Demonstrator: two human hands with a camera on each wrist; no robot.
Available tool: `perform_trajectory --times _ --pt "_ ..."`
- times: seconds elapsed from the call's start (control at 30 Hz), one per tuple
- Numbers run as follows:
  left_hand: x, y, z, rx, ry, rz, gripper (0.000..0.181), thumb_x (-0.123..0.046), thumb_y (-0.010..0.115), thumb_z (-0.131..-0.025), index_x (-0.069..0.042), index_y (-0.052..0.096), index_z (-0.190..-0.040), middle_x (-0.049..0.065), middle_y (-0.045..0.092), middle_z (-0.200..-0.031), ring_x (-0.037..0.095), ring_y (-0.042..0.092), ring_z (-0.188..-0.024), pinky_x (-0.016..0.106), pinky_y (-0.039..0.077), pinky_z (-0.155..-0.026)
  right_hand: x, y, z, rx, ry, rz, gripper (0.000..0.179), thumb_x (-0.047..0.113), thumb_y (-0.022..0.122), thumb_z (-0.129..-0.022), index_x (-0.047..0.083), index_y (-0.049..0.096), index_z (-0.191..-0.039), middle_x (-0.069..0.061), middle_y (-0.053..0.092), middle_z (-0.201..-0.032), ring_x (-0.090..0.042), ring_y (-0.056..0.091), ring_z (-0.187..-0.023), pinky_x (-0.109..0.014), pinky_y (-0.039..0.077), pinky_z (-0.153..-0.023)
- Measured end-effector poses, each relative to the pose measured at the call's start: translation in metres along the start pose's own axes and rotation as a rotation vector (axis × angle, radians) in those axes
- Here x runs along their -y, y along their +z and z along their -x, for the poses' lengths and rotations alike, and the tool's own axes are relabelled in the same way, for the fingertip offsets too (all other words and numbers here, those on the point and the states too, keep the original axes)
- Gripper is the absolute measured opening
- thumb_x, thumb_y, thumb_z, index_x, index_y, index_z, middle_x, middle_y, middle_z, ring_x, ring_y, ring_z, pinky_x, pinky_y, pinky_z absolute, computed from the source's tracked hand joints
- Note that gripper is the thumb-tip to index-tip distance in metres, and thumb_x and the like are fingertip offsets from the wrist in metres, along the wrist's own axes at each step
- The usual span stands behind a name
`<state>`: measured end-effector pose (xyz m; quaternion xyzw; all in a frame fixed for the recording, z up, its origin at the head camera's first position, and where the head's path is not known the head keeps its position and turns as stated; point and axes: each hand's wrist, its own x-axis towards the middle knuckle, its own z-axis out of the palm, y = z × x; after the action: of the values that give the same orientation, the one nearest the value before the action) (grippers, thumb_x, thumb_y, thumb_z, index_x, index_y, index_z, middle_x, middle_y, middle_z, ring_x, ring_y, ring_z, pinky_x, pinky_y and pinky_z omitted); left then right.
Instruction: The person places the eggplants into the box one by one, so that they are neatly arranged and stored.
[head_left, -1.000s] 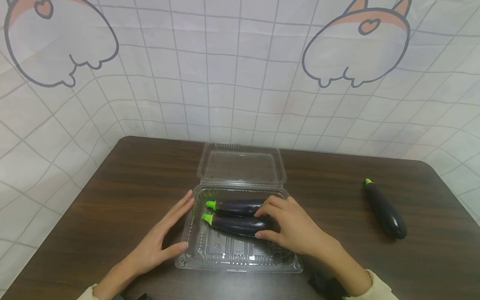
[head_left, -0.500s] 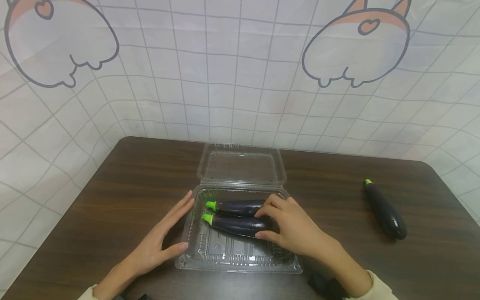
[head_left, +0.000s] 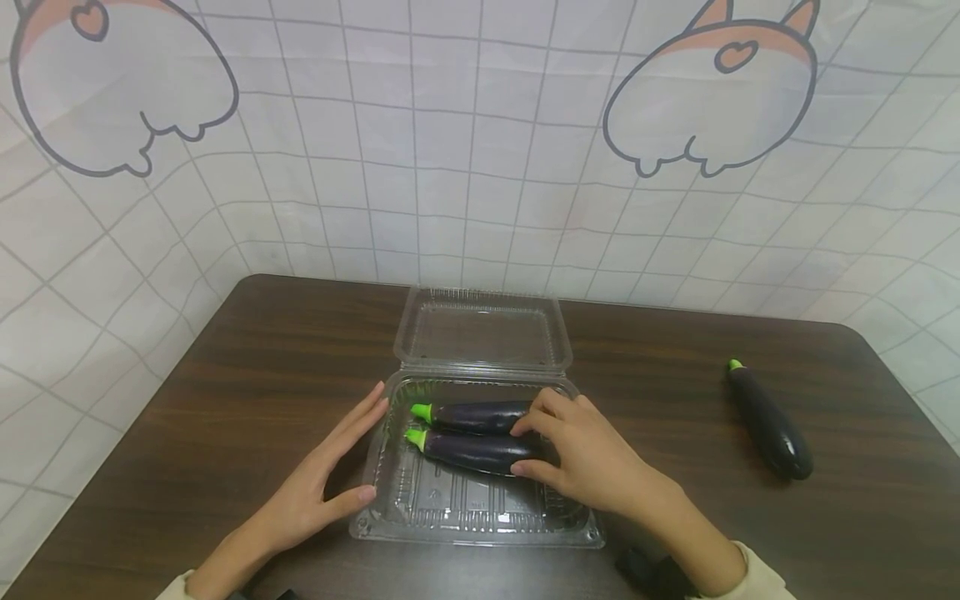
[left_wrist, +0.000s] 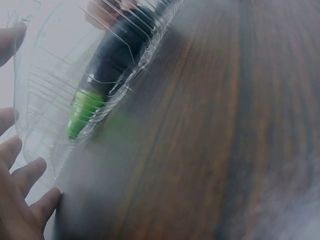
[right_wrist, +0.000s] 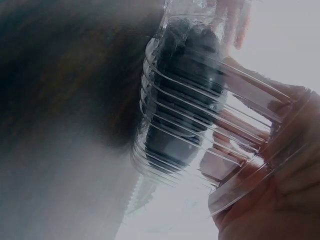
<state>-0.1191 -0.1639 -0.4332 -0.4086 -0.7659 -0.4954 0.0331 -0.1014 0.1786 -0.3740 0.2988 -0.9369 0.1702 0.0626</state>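
Left hand [head_left: 311,492] spread at container [head_left: 476,537], right hand [head_left: 592,458] gripping near eggplant [head_left: 476,452], far eggplant [head_left: 476,416] half-hidden, lid [head_left: 483,335] beyond, third eggplant [head_left: 771,427] apart

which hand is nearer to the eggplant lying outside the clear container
Right. The right hand grips the front eggplant inside the clear plastic clamshell, with the loose eggplant off to its right on the table. The left hand is by the clamshell's left edge, farther off.

Head view: high, forward-down; wrist views: low, close; all share clear container [head_left: 472,507].
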Motion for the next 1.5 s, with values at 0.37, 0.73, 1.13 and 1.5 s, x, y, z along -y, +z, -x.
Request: perform_trajectory --times 0.37,0.73,1.13,1.5 --pt "-0.001 0.0 0.0 0.003 -0.001 0.002 0.078 -0.02 0.066 -0.085 -0.003 0.027 -0.15 0.016 0.012 -0.158 0.034 0.012 -0.144 0.077 0.016 -0.092 -0.001 -0.002 -0.001 -0.015 -0.019 -0.025 0.035 0.041 0.076 -0.08 0.019 0.068 -0.107 0.011 0.048 -0.098 -0.007 0.043 -0.08 -0.032 0.038 -0.079" --pt "-0.003 -0.001 0.0 0.004 -0.01 0.003 0.078 -0.02 0.066 -0.085 -0.003 0.026 -0.15 0.016 0.011 -0.158 0.033 0.012 -0.144 0.078 0.016 -0.091 -0.007 -0.015 0.003 -0.117 -0.019 -0.104 0.033 0.032 0.073 -0.085 0.018 0.065 -0.113 0.01 0.053 -0.108 -0.011 0.054 -0.1 -0.036 0.045 -0.086" --pt "-0.003 -0.001 0.0 -0.002 -0.021 -0.012 0.078 -0.02 0.067 -0.085 -0.004 0.027 -0.15 0.015 0.012 -0.158 0.033 0.012 -0.144 0.077 0.016 -0.092 -0.024 -0.037 0.024 -0.341 -0.03 -0.133 0.043 0.011 0.077 -0.079 0.014 0.062 -0.119 0.007 0.055 -0.112 -0.009 0.051 -0.085 -0.025 0.045 -0.071" --pt "-0.003 -0.001 -0.001 0.001 -0.019 -0.006 0.078 -0.019 0.067 -0.085 -0.004 0.027 -0.15 0.015 0.012 -0.158 0.033 0.012 -0.144 0.077 0.016 -0.092 -0.046 -0.055 0.057 -0.433 0.113 -0.041 0.036 0.007 0.077 -0.078 0.013 0.065 -0.112 0.007 0.057 -0.108 -0.007 0.049 -0.084 -0.018 0.041 -0.068"
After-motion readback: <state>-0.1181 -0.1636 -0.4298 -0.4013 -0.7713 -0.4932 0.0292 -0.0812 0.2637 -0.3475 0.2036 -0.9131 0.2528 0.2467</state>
